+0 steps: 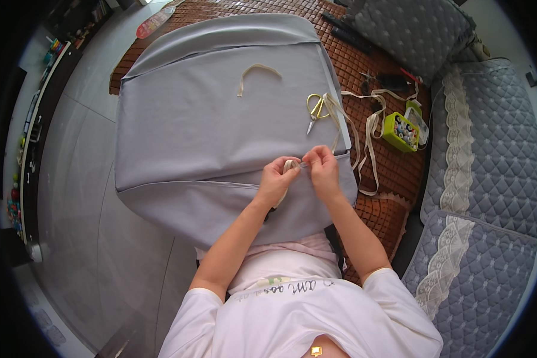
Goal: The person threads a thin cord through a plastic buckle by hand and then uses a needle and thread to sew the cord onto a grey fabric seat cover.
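Observation:
A large grey fabric cover (223, 116) lies in front of me over a flat, roughly rectangular form, its near flap hanging towards my lap. My left hand (275, 179) pinches a loop of cream cotton tape (290, 164) at the hem of this flap. Close beside it, the fingertips of my right hand (323, 173) are pressed together on the same hem; anything finer between them is too small to make out. Gold-handled scissors (315, 112) rest on the cover beyond my right hand. A short cut piece of cream tape (255, 69) lies farther up.
Long cream tape (370, 134) trails over the brown tile-like mat (385, 174) at right. There stands a green sewing box (400, 132) with several thread spools. Dark scissors (365, 80) lie beyond it. A quilted grey sofa (496, 156) with lace borders the right side.

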Demonstrator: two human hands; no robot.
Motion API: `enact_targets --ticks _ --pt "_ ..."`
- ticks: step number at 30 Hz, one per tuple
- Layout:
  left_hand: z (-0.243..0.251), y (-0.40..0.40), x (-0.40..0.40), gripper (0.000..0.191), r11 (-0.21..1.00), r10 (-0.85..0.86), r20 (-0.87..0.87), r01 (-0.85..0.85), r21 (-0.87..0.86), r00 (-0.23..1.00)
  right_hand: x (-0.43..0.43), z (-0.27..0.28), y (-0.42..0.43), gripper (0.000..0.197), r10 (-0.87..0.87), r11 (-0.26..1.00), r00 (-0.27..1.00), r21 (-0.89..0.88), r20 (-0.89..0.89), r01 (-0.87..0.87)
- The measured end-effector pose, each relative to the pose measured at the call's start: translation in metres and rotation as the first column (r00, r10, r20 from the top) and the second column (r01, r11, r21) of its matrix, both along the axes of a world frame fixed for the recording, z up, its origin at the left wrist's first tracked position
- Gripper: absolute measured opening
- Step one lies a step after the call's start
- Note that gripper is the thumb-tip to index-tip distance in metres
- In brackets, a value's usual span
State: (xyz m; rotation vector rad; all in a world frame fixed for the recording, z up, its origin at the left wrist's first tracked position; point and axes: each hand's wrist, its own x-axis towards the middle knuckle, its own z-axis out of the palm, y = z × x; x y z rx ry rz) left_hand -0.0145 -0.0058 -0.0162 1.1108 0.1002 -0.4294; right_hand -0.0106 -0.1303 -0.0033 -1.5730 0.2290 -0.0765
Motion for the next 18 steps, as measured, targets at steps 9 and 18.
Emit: enact_targets --ticks 9,18 --pt "0.002 0.001 0.001 0.019 0.999 0.025 -0.001 -0.025 0.040 1.000 0.012 0.031 -0.022 0.016 0.154 0.932 0.971 0.353 -0.184 -0.081" --pt "0.008 0.006 0.002 0.019 0.991 -0.032 -0.020 0.034 0.131 0.999 0.067 0.101 -0.175 0.012 -0.089 0.959 0.994 0.277 0.064 0.068"
